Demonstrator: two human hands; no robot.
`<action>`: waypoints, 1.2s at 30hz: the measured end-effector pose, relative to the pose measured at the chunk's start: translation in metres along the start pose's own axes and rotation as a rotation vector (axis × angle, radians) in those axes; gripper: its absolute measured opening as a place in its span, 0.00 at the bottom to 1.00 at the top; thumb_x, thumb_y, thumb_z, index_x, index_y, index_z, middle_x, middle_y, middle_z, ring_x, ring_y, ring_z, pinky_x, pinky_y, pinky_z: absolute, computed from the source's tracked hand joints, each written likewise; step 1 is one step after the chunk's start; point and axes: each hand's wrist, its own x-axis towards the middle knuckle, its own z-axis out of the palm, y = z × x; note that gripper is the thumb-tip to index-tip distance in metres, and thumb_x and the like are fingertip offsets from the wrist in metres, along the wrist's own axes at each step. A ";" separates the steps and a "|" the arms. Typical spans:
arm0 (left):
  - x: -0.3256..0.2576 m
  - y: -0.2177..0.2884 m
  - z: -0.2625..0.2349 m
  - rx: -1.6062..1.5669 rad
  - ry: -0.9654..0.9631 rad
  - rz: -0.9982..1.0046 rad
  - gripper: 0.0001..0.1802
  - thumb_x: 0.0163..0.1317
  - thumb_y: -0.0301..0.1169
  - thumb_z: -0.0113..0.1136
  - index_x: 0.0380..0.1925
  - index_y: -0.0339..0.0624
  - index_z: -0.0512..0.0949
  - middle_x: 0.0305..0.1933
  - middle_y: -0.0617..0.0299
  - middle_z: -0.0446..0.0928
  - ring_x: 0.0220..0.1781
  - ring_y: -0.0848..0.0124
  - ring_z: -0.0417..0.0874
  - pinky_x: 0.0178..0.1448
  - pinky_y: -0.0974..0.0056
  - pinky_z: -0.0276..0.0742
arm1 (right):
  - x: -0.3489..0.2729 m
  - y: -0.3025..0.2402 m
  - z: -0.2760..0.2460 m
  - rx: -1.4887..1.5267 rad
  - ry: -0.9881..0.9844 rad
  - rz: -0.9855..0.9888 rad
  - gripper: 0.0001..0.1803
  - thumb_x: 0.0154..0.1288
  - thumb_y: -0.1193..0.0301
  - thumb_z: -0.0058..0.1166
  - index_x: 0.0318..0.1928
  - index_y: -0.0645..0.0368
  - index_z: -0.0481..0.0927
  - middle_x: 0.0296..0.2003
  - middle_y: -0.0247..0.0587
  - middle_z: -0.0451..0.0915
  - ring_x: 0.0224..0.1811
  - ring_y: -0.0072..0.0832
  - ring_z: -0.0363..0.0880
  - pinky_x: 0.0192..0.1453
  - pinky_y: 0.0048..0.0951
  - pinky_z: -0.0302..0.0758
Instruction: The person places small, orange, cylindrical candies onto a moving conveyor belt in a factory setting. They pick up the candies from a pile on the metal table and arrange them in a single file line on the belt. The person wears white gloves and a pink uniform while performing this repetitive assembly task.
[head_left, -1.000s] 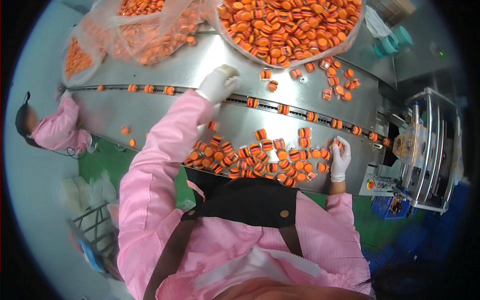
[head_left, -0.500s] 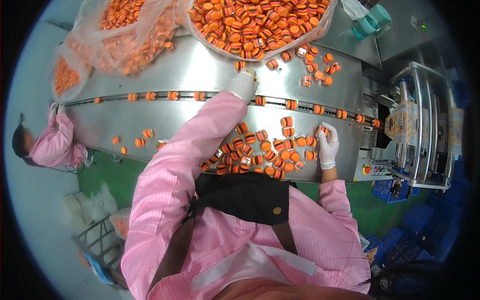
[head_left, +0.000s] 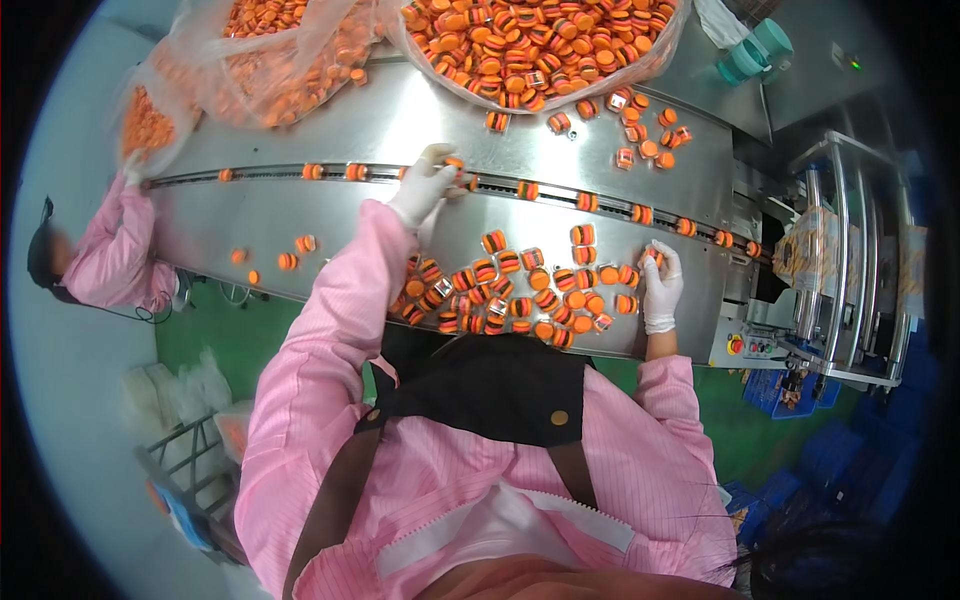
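Observation:
My left hand (head_left: 428, 187), in a white glove, is over the conveyor track (head_left: 500, 185), its fingers closed around an orange burger-shaped candy (head_left: 454, 163). On the near side of the track, my gloved right hand (head_left: 662, 287) grips another burger-shaped candy (head_left: 653, 256) between thumb and fingers. A loose pile of the candies (head_left: 520, 290), with orange ends and dark and red middle layers, lies between my hands and my body. Single candies (head_left: 587, 201) stand spaced out along the track, some to either side of my left hand.
A big clear bag of candies (head_left: 535, 50) is at the far side, with more bags (head_left: 285, 75) left of it. Stray candies (head_left: 648, 149) lie right of the big bag. A machine with metal rails (head_left: 845, 260) stands right; a co-worker in pink (head_left: 110, 250) is at far left.
My left hand has come back from beside the big bag, toward me and to the left, and is now over the track with a candy. My right hand has barely moved.

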 end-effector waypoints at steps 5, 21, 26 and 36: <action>-0.006 -0.005 -0.109 0.143 0.323 0.158 0.17 0.61 0.24 0.59 0.50 0.40 0.70 0.42 0.60 0.77 0.42 0.72 0.81 0.38 0.71 0.78 | 0.000 -0.002 0.001 -0.023 -0.030 -0.014 0.16 0.65 0.80 0.53 0.53 0.65 0.73 0.41 0.34 0.75 0.39 0.17 0.72 0.45 0.19 0.72; 0.022 -0.007 -0.193 0.993 0.578 -0.102 0.15 0.57 0.32 0.67 0.42 0.37 0.78 0.34 0.63 0.81 0.30 0.73 0.78 0.39 0.68 0.74 | 0.005 0.015 -0.008 -0.148 -0.018 -0.073 0.15 0.66 0.78 0.53 0.53 0.67 0.73 0.44 0.36 0.76 0.45 0.20 0.74 0.53 0.23 0.72; -0.006 0.016 -0.141 0.761 0.104 0.008 0.19 0.53 0.31 0.70 0.45 0.40 0.78 0.38 0.60 0.80 0.43 0.69 0.80 0.48 0.65 0.76 | 0.001 0.005 -0.004 -0.081 -0.027 -0.008 0.16 0.65 0.78 0.53 0.53 0.67 0.73 0.43 0.37 0.76 0.46 0.21 0.75 0.54 0.23 0.73; -0.048 -0.039 -0.113 0.622 -0.345 0.159 0.16 0.55 0.18 0.60 0.43 0.41 0.74 0.46 0.60 0.78 0.53 0.66 0.78 0.61 0.61 0.71 | 0.001 -0.002 0.001 -0.114 -0.026 -0.013 0.15 0.66 0.78 0.53 0.53 0.67 0.73 0.42 0.36 0.76 0.45 0.21 0.74 0.52 0.23 0.73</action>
